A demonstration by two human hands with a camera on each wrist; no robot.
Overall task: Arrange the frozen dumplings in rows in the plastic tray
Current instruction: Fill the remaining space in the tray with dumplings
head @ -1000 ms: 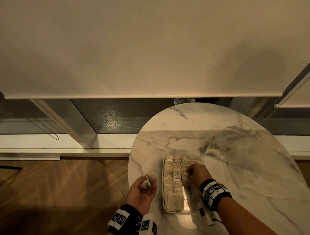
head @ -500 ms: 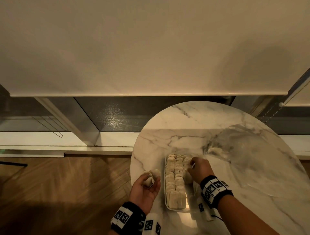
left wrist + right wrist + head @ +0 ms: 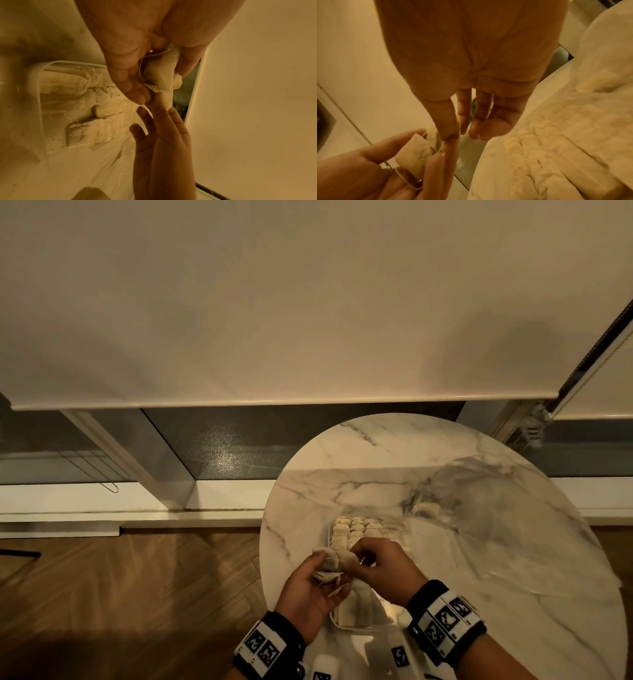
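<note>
Pale dumplings (image 3: 356, 529) stand in rows in the clear plastic tray (image 3: 335, 622) near the round table's front edge. My left hand (image 3: 303, 590) is cupped over the tray's left side and holds a few loose dumplings (image 3: 328, 567) in its curled fingers. Against it, my right hand (image 3: 378, 568) pinches the top of one of those dumplings (image 3: 414, 152) between thumb and forefinger (image 3: 448, 134). In the left wrist view a held dumpling (image 3: 161, 73) sits in the palm, above the filled rows (image 3: 102, 105). My hands hide the tray's middle.
The white marble table (image 3: 376, 460) ends just left of the tray, with wooden floor (image 3: 137, 594) below. A crumpled clear plastic bag (image 3: 513, 525) lies on the table's right half. A window sill and a lowered blind (image 3: 274, 302) stand behind.
My right hand has left the rows in the tray and come back left to meet the left hand. The left hand moved right, over the tray's edge, still holding its dumplings.
</note>
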